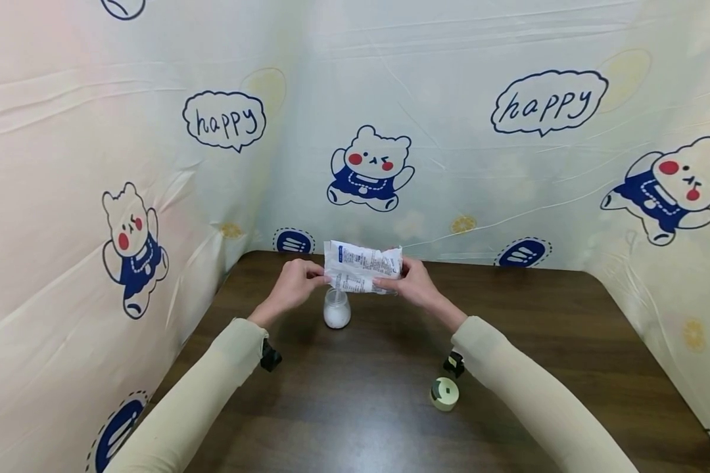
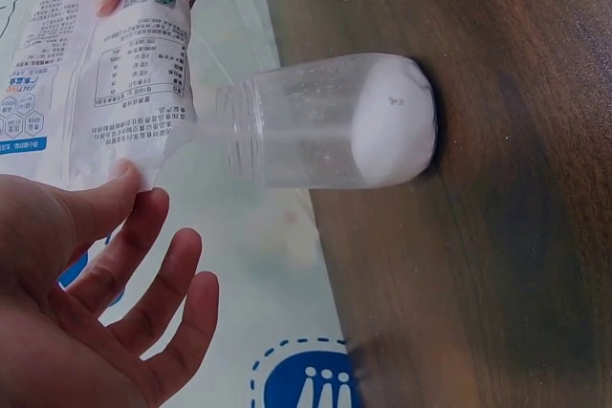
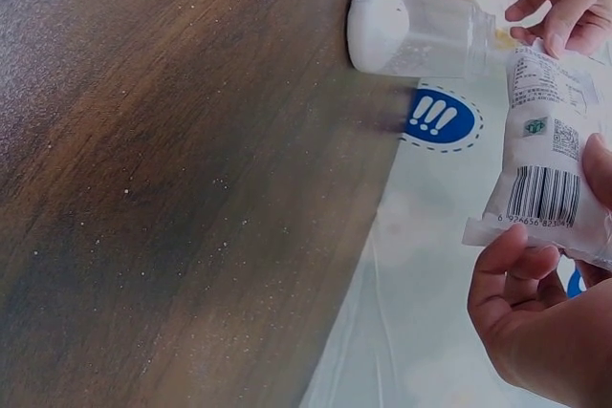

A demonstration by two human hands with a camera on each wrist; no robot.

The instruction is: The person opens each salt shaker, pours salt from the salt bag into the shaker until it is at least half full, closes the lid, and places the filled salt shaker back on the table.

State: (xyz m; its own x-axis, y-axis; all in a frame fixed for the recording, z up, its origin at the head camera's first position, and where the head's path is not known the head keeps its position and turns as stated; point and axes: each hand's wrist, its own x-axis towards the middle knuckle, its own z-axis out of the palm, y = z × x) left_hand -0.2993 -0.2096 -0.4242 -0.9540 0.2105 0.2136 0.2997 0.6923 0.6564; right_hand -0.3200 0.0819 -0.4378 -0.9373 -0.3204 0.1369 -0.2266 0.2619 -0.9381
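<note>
Head view: the left hand [image 1: 294, 284] and right hand [image 1: 418, 285], each grip clamped on the printed bag [image 1: 359, 264], hold it over the clear jar [image 1: 337, 311] toward the table's [image 1: 355, 407] far edge; a round pale-green object [image 1: 446, 393] lies nearer, right.

The place looks like a small curtained-off booth around a table; what kind of room lies beyond cannot be told. A pale sheet [image 1: 449, 171] printed with cartoon bears [image 1: 371, 171] and "happy" speech bubbles [image 1: 550, 103] hangs along the left, far and right sides of the dark wood-grain table [image 1: 378, 394]
</note>
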